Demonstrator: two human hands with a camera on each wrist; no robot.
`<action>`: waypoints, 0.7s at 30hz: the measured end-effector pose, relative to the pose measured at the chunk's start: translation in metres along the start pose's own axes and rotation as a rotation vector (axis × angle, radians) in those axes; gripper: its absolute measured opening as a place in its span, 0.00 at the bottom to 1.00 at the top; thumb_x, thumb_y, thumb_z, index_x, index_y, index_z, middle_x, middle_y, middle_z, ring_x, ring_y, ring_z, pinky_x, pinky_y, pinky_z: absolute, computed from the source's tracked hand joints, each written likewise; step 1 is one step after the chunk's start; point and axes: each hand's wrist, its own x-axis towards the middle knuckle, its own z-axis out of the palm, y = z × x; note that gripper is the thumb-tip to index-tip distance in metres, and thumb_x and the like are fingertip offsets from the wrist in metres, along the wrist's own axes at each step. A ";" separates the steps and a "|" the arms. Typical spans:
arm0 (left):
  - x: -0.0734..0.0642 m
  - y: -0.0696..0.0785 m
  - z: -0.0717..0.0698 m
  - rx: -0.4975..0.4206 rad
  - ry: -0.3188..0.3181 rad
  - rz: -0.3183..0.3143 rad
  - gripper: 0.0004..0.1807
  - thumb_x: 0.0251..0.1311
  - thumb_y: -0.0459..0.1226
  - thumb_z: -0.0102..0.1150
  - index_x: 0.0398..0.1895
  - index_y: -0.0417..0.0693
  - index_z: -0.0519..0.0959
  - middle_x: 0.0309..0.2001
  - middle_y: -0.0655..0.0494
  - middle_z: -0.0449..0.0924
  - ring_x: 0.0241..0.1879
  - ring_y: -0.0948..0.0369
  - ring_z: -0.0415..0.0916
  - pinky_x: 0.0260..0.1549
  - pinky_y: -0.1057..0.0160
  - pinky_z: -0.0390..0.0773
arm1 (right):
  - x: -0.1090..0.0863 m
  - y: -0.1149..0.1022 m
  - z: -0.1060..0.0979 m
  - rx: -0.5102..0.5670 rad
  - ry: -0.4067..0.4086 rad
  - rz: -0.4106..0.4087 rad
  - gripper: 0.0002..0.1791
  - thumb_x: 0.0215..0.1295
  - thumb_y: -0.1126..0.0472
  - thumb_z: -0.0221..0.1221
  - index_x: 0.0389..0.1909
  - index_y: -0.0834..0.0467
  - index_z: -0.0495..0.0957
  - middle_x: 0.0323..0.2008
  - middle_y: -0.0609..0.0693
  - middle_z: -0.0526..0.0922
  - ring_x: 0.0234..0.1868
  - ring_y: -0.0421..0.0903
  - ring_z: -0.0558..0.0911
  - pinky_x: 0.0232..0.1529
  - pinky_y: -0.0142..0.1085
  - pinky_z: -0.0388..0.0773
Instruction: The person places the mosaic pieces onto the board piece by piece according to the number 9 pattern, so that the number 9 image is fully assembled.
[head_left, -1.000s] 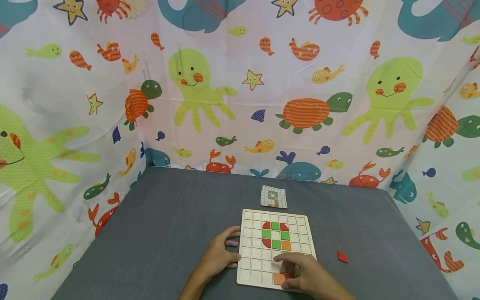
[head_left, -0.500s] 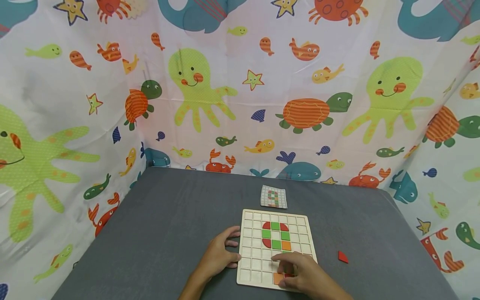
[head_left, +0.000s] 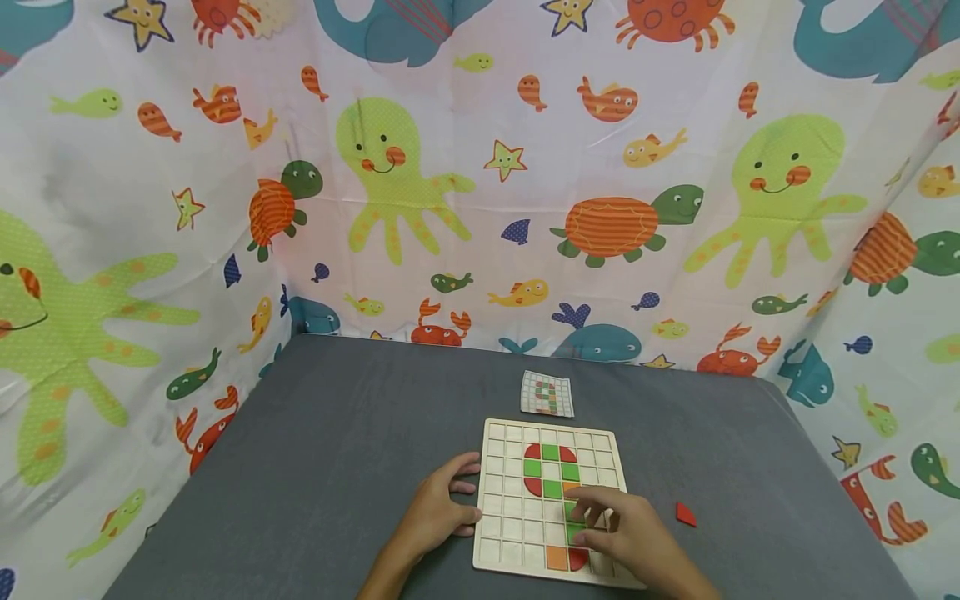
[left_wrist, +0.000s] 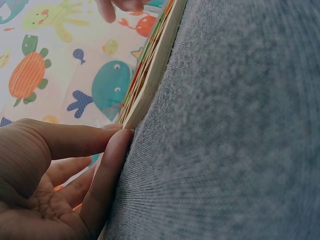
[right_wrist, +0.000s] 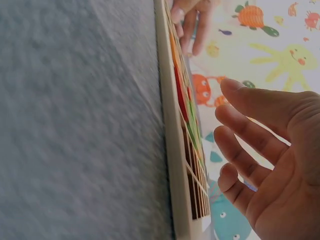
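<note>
A light wooden grid board [head_left: 512,505] lies on the grey table. Green squares [head_left: 552,488], orange squares [head_left: 557,557] and red quarter-round pieces [head_left: 578,559] fill some of its cells. At the board's left edge, my left hand [head_left: 438,512] holds the rim; its thumb and a finger meet at that rim in the left wrist view. Above the right part of the board hovers my right hand [head_left: 630,529], its fingers loosely bent and partly hiding the pieces below. The right wrist view shows that hand [right_wrist: 280,160] with nothing between thumb and fingers.
A small pattern card [head_left: 547,394] with a coloured grid lies behind the board. To the right of the board, a loose red quarter-round piece [head_left: 686,514] rests on the table [head_left: 375,417]. A sea-animal printed cloth [head_left: 480,208] stands behind and at both sides.
My right hand has moved away from the board's front edge, up and to the right. The front orange and red pieces and some green squares now show. My left hand stays put.
</note>
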 end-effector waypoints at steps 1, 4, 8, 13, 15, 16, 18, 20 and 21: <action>0.000 0.000 0.000 0.000 0.001 -0.001 0.46 0.50 0.18 0.73 0.75 0.48 0.73 0.69 0.44 0.76 0.59 0.46 0.78 0.26 0.54 0.89 | -0.001 0.000 -0.002 -0.009 0.018 -0.006 0.25 0.61 0.59 0.76 0.60 0.58 0.84 0.39 0.45 0.88 0.37 0.34 0.81 0.32 0.31 0.79; 0.000 0.000 0.000 -0.001 0.004 -0.002 0.46 0.49 0.18 0.73 0.75 0.48 0.73 0.69 0.44 0.76 0.59 0.47 0.79 0.26 0.54 0.89 | -0.003 0.002 -0.007 -0.015 0.065 -0.016 0.25 0.63 0.59 0.75 0.60 0.60 0.84 0.39 0.47 0.88 0.37 0.34 0.81 0.32 0.32 0.79; 0.001 0.000 0.000 -0.003 0.003 -0.003 0.46 0.49 0.19 0.73 0.75 0.49 0.73 0.69 0.44 0.76 0.59 0.47 0.79 0.25 0.54 0.89 | -0.005 0.005 -0.013 -0.014 0.132 0.006 0.24 0.64 0.58 0.75 0.60 0.59 0.84 0.39 0.46 0.88 0.37 0.34 0.82 0.32 0.32 0.79; 0.000 0.000 0.000 -0.002 0.001 -0.005 0.46 0.50 0.19 0.73 0.75 0.49 0.73 0.69 0.45 0.76 0.59 0.47 0.79 0.26 0.54 0.89 | -0.007 0.011 -0.018 -0.038 0.221 0.071 0.25 0.61 0.60 0.76 0.59 0.57 0.85 0.39 0.45 0.87 0.36 0.35 0.81 0.33 0.31 0.79; 0.000 0.001 0.000 0.003 0.001 -0.006 0.46 0.50 0.19 0.73 0.75 0.49 0.73 0.69 0.45 0.76 0.59 0.47 0.79 0.26 0.54 0.89 | -0.008 0.015 -0.020 -0.048 0.253 0.100 0.26 0.59 0.62 0.77 0.59 0.56 0.85 0.39 0.45 0.87 0.36 0.35 0.82 0.34 0.32 0.80; 0.000 0.001 0.000 0.003 0.001 -0.005 0.46 0.50 0.19 0.73 0.75 0.49 0.73 0.69 0.44 0.76 0.59 0.47 0.79 0.26 0.54 0.89 | -0.008 0.017 -0.021 -0.055 0.266 0.112 0.26 0.59 0.62 0.77 0.59 0.56 0.85 0.39 0.45 0.87 0.36 0.35 0.81 0.34 0.32 0.81; -0.001 0.001 0.000 0.008 0.000 -0.007 0.46 0.50 0.19 0.73 0.75 0.48 0.73 0.69 0.44 0.76 0.59 0.47 0.79 0.26 0.54 0.89 | -0.008 0.021 -0.023 -0.065 0.284 0.130 0.26 0.58 0.63 0.77 0.59 0.55 0.85 0.39 0.46 0.87 0.36 0.35 0.81 0.35 0.32 0.83; -0.001 0.001 0.000 0.006 0.000 -0.007 0.45 0.50 0.19 0.73 0.75 0.48 0.73 0.69 0.44 0.76 0.59 0.47 0.78 0.26 0.54 0.89 | -0.009 0.024 -0.026 -0.070 0.294 0.143 0.27 0.59 0.63 0.77 0.60 0.56 0.85 0.40 0.46 0.88 0.36 0.35 0.81 0.35 0.33 0.83; -0.001 0.001 0.000 0.005 0.000 -0.007 0.45 0.50 0.19 0.73 0.75 0.48 0.73 0.69 0.44 0.76 0.59 0.47 0.78 0.26 0.54 0.89 | -0.009 0.025 -0.027 -0.071 0.299 0.151 0.27 0.59 0.62 0.77 0.60 0.56 0.84 0.40 0.46 0.88 0.37 0.35 0.81 0.36 0.33 0.83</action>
